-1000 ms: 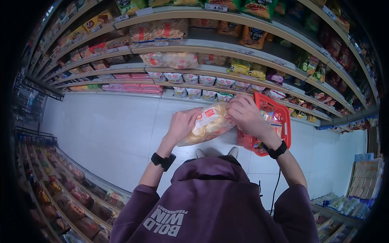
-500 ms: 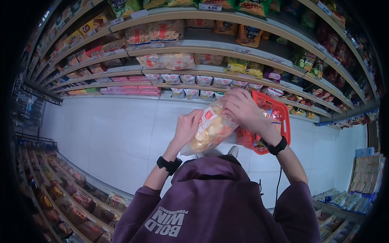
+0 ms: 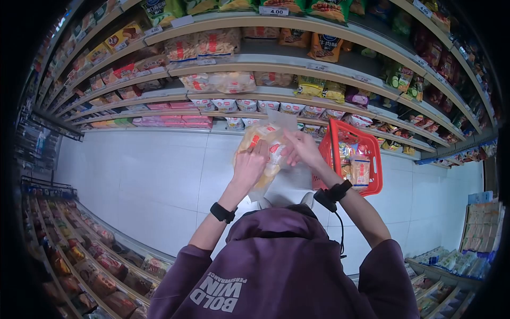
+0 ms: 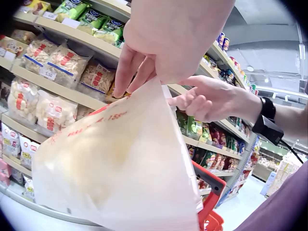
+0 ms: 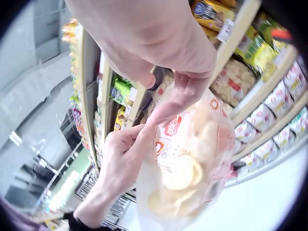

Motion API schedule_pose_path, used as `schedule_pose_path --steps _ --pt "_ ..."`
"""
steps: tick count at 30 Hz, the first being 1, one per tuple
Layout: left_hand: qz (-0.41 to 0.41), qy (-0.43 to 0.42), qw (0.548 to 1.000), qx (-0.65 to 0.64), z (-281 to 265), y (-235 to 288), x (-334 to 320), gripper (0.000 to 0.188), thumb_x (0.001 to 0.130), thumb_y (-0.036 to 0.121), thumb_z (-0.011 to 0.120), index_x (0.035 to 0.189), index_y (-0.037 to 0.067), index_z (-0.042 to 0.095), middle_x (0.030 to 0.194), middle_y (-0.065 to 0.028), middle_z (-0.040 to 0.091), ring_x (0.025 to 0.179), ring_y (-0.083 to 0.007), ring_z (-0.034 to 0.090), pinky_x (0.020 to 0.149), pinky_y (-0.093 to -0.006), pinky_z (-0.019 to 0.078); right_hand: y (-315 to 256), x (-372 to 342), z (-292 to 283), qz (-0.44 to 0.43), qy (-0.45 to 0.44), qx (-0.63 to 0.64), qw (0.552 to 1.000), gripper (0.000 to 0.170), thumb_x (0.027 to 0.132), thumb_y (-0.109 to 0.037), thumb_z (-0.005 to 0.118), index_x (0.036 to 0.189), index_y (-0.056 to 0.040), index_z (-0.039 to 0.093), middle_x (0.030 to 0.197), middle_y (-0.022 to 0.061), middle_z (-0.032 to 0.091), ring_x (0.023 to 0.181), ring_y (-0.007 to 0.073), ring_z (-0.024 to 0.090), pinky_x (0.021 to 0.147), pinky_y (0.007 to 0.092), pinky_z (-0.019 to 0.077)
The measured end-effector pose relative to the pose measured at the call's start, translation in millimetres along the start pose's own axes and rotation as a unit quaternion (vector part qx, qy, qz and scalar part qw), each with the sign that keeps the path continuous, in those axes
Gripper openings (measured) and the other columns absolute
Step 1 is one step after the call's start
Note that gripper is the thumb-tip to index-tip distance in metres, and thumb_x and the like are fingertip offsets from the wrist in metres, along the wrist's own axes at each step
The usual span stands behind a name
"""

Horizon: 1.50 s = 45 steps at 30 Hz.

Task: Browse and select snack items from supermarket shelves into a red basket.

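Note:
A clear plastic bag of pale, round snacks [image 3: 245,144] with red-and-white printing hangs upright in front of the body. My left hand [image 3: 249,167] pinches it near its upper part; in the right wrist view the left fingertips grip the film [image 5: 192,168] beside the red logo. My right hand [image 3: 303,148] is at the bag's right side, blurred, its fingers loosely extended at the film near the left fingertips. In the left wrist view the bag's whitish back [image 4: 115,168] faces the camera, and the right hand [image 4: 207,98] shows behind its edge.
Right of the bag is a red shopping basket [image 3: 378,178] with several snack packs [image 3: 360,171] in it. Ahead run curved-looking shelves [image 3: 249,64] of bagged snacks, with more shelves [image 3: 101,260] behind at the left. A black cable [image 3: 341,228] hangs from the right wristband.
The bag has turned from lying slantwise to upright, shifting slightly left. My right hand has moved left and down from the bag's top corner, and the basket's contents show more.

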<state>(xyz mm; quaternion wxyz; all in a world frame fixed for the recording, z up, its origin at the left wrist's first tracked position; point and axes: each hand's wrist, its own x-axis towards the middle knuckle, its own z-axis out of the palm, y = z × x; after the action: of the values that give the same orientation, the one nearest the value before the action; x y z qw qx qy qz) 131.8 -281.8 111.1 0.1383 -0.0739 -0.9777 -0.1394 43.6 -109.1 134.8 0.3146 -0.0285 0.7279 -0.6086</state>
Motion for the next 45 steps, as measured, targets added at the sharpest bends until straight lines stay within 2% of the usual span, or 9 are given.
schedule_pose_path --steps 4,7,16,20,26,29,36,40,45 --pt "0.048 0.059 0.995 0.062 27.4 12.4 -11.2 0.029 0.081 0.012 0.061 0.106 -0.002 0.058 0.088 -0.016 0.068 0.075 -0.0289 0.069 0.056 -0.0359 0.0544 27.6 31.0 1.3 0.02 -0.003 0.037 0.999 0.032 0.096 -0.026 0.051 0.105 0.0041 0.057 0.071 0.0099 0.065 0.051 0.0126 0.06 0.045 0.0254 0.0472" --pt "-0.002 -0.063 0.997 -0.044 19.4 21.3 -18.6 0.029 0.088 0.018 0.059 0.11 -0.002 0.058 0.092 -0.0152 0.069 0.077 -0.03 0.07 0.06 -0.0369 0.0553 32.6 29.6 1.2 -0.01 -0.03 -0.007 0.999 0.024 0.096 -0.02 0.048 0.1 0.0028 0.057 0.068 0.0083 0.064 0.051 0.0125 0.06 0.046 0.0256 0.0469" --pt "-0.235 -0.068 0.913 -0.326 17.6 -63.8 -47.7 0.076 0.087 0.049 0.063 0.14 0.002 0.036 0.138 -0.0226 0.047 0.125 -0.0328 0.05 0.101 -0.0435 0.042 -27.7 -40.3 -16.1 -0.131 -0.157 -0.129 0.97 0.026 0.1 -0.024 0.048 0.089 -0.0009 0.056 0.064 0.0026 0.058 0.05 0.0104 0.055 0.049 0.0246 0.0444" --pt "-0.21 -0.118 0.814 -0.528 12.1 -94.4 -44.5 0.095 0.082 0.05 0.069 0.149 0.003 0.02 0.149 -0.0187 0.034 0.137 -0.0296 0.036 0.11 -0.0433 0.0334 -76.6 -59.0 -41.2 -0.145 -0.215 -0.039 0.965 0.025 0.1 -0.023 0.05 0.085 -0.004 0.054 0.062 0.0005 0.055 0.049 0.0088 0.054 0.05 0.0245 0.0438" --pt "-0.136 -0.168 0.475 -0.853 5.1 -74.0 -36.7 0.095 0.076 0.033 0.077 0.149 0.004 0.021 0.146 -0.0133 0.038 0.133 -0.0247 0.041 0.111 -0.0377 0.0328 -90.9 -33.3 -54.8 -0.218 -0.125 0.165 0.954 0.018 0.097 -0.017 0.051 0.086 -0.004 0.056 0.083 -0.0029 0.06 0.075 0.0023 0.057 0.068 0.019 0.0451" --pt "-0.138 -0.177 0.568 -0.792 -5.1 -33.7 -26.2 0.089 0.075 0.025 0.075 0.146 0.003 0.025 0.141 -0.0119 0.043 0.129 -0.0224 0.044 0.11 -0.0363 0.0362 -85.0 -24.7 -54.2 -0.179 -0.075 0.192 0.962 0.015 0.097 -0.015 0.052 0.091 -0.0032 0.058 0.089 -0.0039 0.059 0.085 0.0011 0.054 0.074 0.0171 0.0432" --pt "-0.267 -0.13 0.463 -0.835 12.3 -21.2 -36.6 0.073 0.081 0.024 0.067 0.141 0.001 0.032 0.128 -0.0118 0.053 0.118 -0.0215 0.055 0.101 -0.0358 0.0457 -50.7 -33.9 -66.7 -0.224 0.092 0.016 0.97 0.046 0.097 -0.036 0.055 0.132 -0.0076 0.044 0.121 0.0086 0.055 0.114 0.0157 0.053 0.094 0.0314 0.0431" --pt "-0.253 -0.086 0.536 -0.801 1.2 -28.9 -30.7 0.069 0.083 0.024 0.065 0.14 0.0 0.034 0.127 -0.0124 0.054 0.117 -0.0212 0.055 0.1 -0.0352 0.0466 -13.8 -49.0 -58.4 -0.028 -0.063 0.064 0.996 0.085 0.087 -0.046 0.066 0.148 -0.0082 0.019 0.141 0.0134 0.039 0.134 0.0214 0.037 0.106 0.0375 0.0338" --pt "-0.231 0.0 0.61 -0.758 -19.7 -28.7 -9.7 0.075 0.085 0.027 0.065 0.144 0.003 0.026 0.131 -0.0152 0.049 0.12 -0.0228 0.052 0.098 -0.0357 0.0467 -13.4 -64.0 -28.3 -0.094 -0.075 0.071 0.99 0.085 0.086 -0.034 0.07 0.147 -0.0036 0.02 0.139 0.0121 0.04 0.126 0.0201 0.043 0.104 0.0341 0.0367"
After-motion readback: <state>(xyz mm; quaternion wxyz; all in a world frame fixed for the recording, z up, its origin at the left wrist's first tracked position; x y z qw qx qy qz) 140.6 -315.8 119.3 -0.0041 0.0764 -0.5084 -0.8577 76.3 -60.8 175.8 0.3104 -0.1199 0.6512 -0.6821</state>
